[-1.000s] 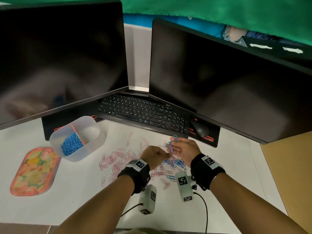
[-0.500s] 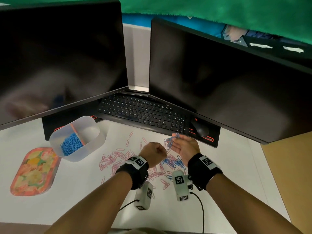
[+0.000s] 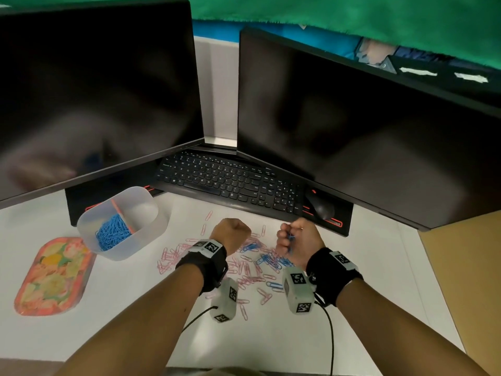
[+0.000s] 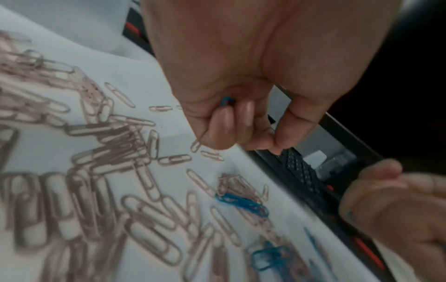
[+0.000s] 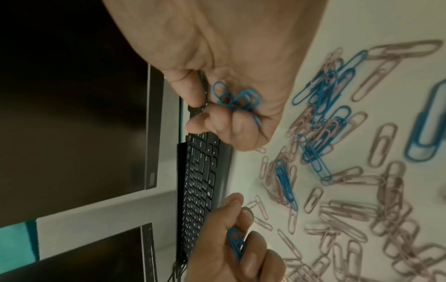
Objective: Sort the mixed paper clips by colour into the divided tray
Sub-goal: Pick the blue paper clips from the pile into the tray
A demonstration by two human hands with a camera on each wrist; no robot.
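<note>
A translucent divided tray (image 3: pixel 135 244) stands at the left, with a heap of blue clips (image 3: pixel 112 234) in its left compartment. Pink clips (image 3: pixel 173 256) and blue clips (image 3: pixel 268 260) lie mixed on the white desk beneath my hands. My left hand (image 3: pixel 234 230) is a fist above the pile; in the left wrist view a blue clip (image 4: pixel 226 101) pokes out between its curled fingers. My right hand (image 3: pixel 287 240) curls round several blue clips (image 5: pixel 237 100). The hands are apart and lifted off the desk.
A black keyboard (image 3: pixel 230 183) and mouse (image 3: pixel 321 207) lie just beyond the clips, under two dark monitors (image 3: pixel 352 137). A flowered oval tray (image 3: pixel 51 275) sits at the far left. Wrist camera cables (image 3: pixel 329 335) hang near the desk's front edge.
My hands, which met over a blue clip in front of me, have drawn apart. The left one moved left as a fist, and the right one closed round its blue clips.
</note>
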